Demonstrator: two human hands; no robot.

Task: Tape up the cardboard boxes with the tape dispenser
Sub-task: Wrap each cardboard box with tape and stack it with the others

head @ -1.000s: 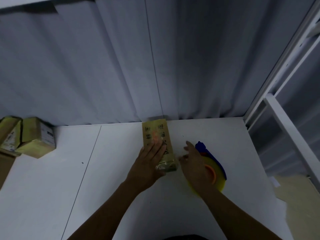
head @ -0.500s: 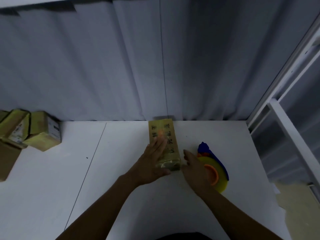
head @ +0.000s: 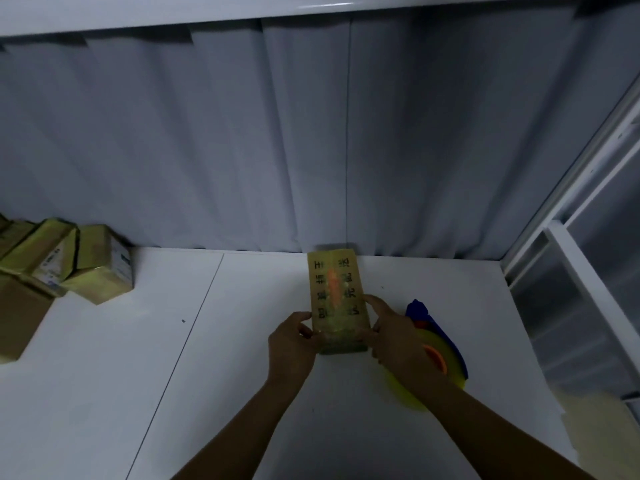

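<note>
Grey curtain hangs in folds behind a white table, with a white frame standing past the table's right edge; the light is dim.

The cardboard box lies flat at the middle of the table. Its long axis runs straight away from the person, and its far end almost reaches the far edge under the curtain. Its top looks glossy, with an orange streak down the centre line between two columns of print, which suggests tape is already laid along that seam.

Both hands hold its near end. The left hand has its fingers curled round the near left corner. The right hand grips the right side, with the forefinger laid forward along that edge. Neither hand holds anything else.

The tape dispenser, yellow, blue and orange, rests on the table just beside the box on its right. It is partly hidden behind the right wrist, so the right hand is much the nearer one to it.

With the grip at the near end and the box's length pointing away, the likely next move is to turn or lift the box. There is free table on the left for this, while the dispenser crowds the right side.

Other boxes, several showing yellowish tape, are piled at the far left corner, well apart from the hands.
</note>
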